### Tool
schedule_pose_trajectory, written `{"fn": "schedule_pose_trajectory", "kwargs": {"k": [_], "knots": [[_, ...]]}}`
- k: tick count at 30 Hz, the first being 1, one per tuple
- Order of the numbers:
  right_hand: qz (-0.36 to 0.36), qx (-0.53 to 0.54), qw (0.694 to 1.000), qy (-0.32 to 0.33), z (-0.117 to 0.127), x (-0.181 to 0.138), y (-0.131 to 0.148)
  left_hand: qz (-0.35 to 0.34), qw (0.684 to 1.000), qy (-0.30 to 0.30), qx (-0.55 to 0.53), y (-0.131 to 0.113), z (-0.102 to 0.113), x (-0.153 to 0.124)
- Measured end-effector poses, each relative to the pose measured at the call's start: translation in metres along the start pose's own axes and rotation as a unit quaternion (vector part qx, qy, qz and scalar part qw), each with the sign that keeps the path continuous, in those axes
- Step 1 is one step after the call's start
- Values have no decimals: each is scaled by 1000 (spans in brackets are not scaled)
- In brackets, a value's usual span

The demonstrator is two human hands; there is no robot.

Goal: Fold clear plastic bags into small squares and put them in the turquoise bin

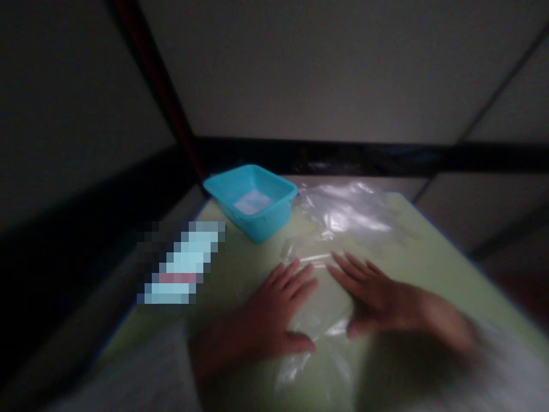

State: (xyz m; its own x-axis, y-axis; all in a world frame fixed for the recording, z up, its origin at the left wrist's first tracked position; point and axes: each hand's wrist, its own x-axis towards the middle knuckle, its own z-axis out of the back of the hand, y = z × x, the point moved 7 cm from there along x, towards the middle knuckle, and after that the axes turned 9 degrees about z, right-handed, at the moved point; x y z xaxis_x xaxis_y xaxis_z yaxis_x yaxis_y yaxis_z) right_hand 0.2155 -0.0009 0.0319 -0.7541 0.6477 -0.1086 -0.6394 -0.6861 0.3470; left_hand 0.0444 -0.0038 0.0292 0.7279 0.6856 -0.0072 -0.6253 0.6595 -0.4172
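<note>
The bare left hand [277,317] and right hand [380,297], apart with fingers spread, lie palm-down over a clear, crinkled plastic sheet [323,327] on a pale yellow-green tabletop [433,257] (seemingly a smoothing step), which calls next for light, even pressure.

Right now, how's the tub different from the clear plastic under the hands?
The tub is blue; the clear plastic is see-through. The tub has raised walls; the plastic lies flat. The left hand and right hand touch the plastic, not the tub. Both things share the table.
</note>
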Motion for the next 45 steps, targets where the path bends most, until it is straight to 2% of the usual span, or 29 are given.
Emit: {"fn": "schedule_pose_trajectory", "kwargs": {"k": [6,10,13,18,20,23,24,27,33,40,45], "knots": [[-1,3,1000,0,20,5,4,-16,999,42,22,3,2,0],[24,-30,996,-75,37,18,12,-48,995,74,36,-2,5,-3],[49,-15,993,-109,32,27,19,-101,992,73,35,-13,9,-7],[75,3,990,-115,14,38,27,-157,987,33,22,-31,18,-9],[89,1,990,-107,10,41,31,-132,991,-13,18,-28,22,-4],[106,-5,989,-100,7,43,35,-28,992,-123,32,-5,29,4],[110,-8,989,-99,7,44,36,4,990,-134,47,3,28,6],[109,-19,989,-93,2,45,38,32,989,-105,101,19,17,10],[55,-51,994,-79,-7,42,25,51,984,-43,168,29,8,10],[0,-70,995,-71,-2,25,1,90,976,-18,197,35,8,9],[-49,-89,994,-49,1,10,-12,107,973,-32,203,45,9,7]]}}
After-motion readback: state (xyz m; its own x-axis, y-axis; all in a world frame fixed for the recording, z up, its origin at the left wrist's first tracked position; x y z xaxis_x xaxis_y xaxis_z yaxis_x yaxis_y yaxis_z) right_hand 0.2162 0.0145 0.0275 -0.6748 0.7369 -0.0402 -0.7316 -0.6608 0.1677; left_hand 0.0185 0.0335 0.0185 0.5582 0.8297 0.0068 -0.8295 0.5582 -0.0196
